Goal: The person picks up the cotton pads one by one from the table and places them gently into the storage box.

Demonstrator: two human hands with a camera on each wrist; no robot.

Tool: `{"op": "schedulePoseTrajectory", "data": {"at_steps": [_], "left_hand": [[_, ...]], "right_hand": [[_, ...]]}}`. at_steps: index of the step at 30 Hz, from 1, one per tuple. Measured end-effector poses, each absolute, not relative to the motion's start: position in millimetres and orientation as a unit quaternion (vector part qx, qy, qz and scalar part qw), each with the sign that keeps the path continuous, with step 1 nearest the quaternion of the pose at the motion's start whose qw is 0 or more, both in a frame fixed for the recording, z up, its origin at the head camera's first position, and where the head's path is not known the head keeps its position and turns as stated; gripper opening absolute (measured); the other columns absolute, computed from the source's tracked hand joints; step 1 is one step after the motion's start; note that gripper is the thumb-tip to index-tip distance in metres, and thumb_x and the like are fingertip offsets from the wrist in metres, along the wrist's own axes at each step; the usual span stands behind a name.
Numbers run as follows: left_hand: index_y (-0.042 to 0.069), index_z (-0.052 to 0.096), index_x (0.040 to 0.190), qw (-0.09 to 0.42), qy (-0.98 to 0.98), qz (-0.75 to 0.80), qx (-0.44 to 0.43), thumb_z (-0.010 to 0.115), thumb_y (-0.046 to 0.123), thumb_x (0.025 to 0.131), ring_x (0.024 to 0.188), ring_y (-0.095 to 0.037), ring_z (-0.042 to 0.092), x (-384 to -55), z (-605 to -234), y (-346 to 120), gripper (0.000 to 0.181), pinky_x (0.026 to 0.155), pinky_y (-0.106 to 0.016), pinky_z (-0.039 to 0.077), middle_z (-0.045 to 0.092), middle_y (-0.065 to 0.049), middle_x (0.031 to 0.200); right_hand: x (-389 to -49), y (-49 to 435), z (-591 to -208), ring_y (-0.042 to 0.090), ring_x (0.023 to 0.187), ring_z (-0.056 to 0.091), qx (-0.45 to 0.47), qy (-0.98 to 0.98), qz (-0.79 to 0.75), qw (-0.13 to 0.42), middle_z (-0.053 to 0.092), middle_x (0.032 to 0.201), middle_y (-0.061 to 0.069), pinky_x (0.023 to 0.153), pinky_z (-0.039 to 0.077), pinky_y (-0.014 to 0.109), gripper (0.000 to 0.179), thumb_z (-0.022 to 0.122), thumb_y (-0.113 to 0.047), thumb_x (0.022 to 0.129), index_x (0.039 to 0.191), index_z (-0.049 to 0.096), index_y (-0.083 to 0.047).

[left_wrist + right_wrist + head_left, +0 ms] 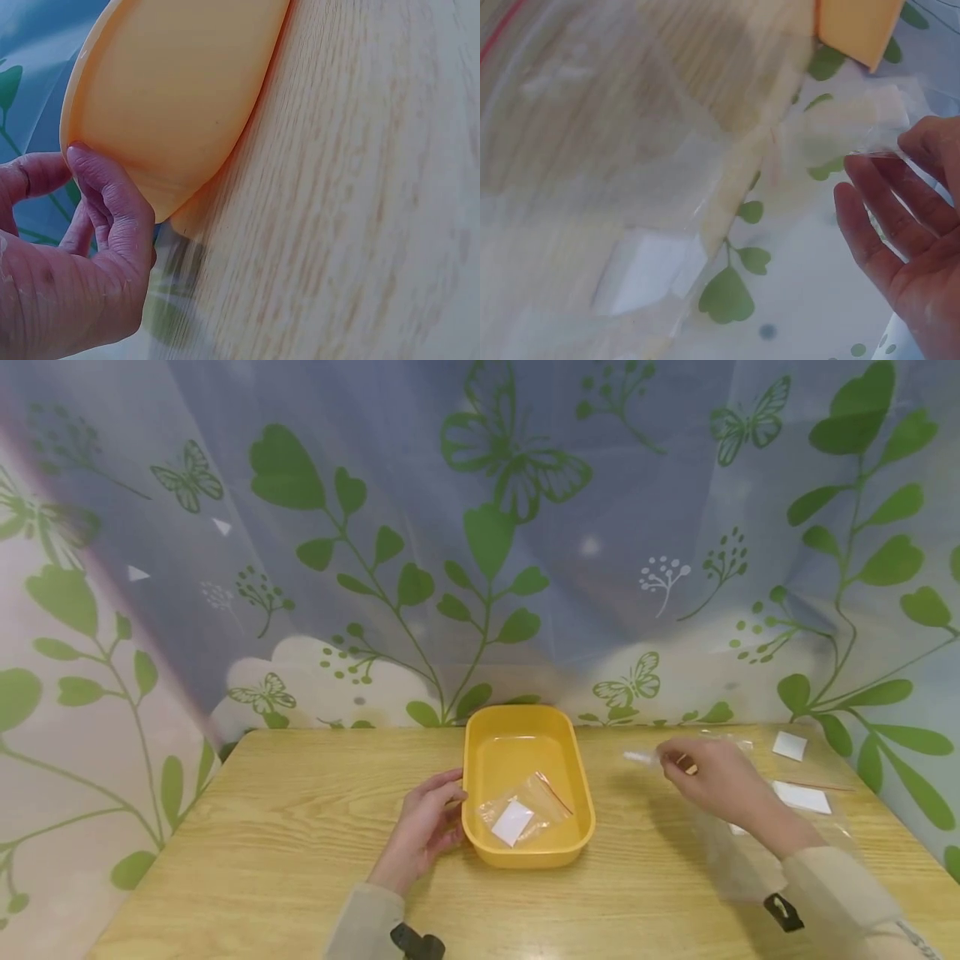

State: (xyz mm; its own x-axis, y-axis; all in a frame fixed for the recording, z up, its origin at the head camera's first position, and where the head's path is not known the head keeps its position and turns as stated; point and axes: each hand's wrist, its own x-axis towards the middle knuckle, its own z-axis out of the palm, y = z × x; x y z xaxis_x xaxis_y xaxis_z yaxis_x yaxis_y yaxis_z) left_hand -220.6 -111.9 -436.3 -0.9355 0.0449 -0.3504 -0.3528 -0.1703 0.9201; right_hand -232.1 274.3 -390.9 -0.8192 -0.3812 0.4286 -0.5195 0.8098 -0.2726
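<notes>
My left hand (426,822) grips the left edge of a yellow plastic tub (471,760) with bent fingers at its rim; the left wrist view shows the fingertips against the tub's outer wall (172,90). In the tub lies a small clear zip bag (551,802) with a white square card (513,822). To the right, my right hand (716,781) pinches another small clear bag (840,124) between thumb and fingers, above the table. A pale, blurred piece shows inside it.
At the table's right lie a larger clear zip bag (738,868) and white pieces, one a white square (790,746) near the back edge. A curtain (397,610) with leaves and butterflies hangs behind the wooden table (315,810).
</notes>
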Motion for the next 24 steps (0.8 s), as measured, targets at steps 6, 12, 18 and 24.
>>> {"op": "schedulePoseTrajectory", "data": {"at_steps": [6,12,18,24], "left_hand": [[0.01,0.058,0.142,0.129,0.627,0.758,-0.127,0.06,0.013,0.088,0.085,-0.012,0.063,-220.6,-436.1,-111.4,0.054,0.061,-0.02,0.048,0.064,-0.006,0.114],[0.009,0.058,0.141,0.124,0.625,0.76,-0.128,0.06,0.012,0.088,0.083,-0.012,0.064,-219.2,-435.3,-111.3,0.053,0.06,-0.02,0.048,0.066,-0.006,0.112],[0.01,0.058,0.141,0.124,0.626,0.758,-0.135,0.06,0.012,0.088,0.083,-0.011,0.064,-219.6,-434.7,-110.8,0.053,0.06,-0.02,0.048,0.067,-0.007,0.113],[0.009,0.057,0.142,0.123,0.626,0.759,-0.13,0.06,0.013,0.089,0.083,-0.011,0.064,-217.8,-436.2,-111.6,0.054,0.059,-0.02,0.048,0.066,-0.005,0.111]], "right_hand": [[-230.5,268.5,-387.8,0.021,0.08,0.074,0.242,-0.92,0.237,0.196,0.078,0.093,0.006,0.066,0.061,0.03,0.019,0.069,0.003,0.088,0.103,0.076,-0.006],[-226.8,262.3,-382.6,0.026,0.079,0.074,0.231,-0.916,0.265,0.193,0.078,0.096,0.009,0.061,0.057,0.024,0.027,0.069,0.004,0.087,0.111,0.076,-0.005],[-222.7,253.8,-377.0,0.016,0.079,0.072,0.241,-0.906,0.275,0.213,0.078,0.096,0.007,0.065,0.059,0.023,0.028,0.071,0.007,0.083,0.106,0.077,-0.008],[-219.3,248.3,-375.1,0.003,0.079,0.065,0.244,-0.903,0.278,0.219,0.076,0.094,0.003,0.063,0.058,0.02,0.029,0.07,0.009,0.081,0.099,0.078,-0.011]]}}
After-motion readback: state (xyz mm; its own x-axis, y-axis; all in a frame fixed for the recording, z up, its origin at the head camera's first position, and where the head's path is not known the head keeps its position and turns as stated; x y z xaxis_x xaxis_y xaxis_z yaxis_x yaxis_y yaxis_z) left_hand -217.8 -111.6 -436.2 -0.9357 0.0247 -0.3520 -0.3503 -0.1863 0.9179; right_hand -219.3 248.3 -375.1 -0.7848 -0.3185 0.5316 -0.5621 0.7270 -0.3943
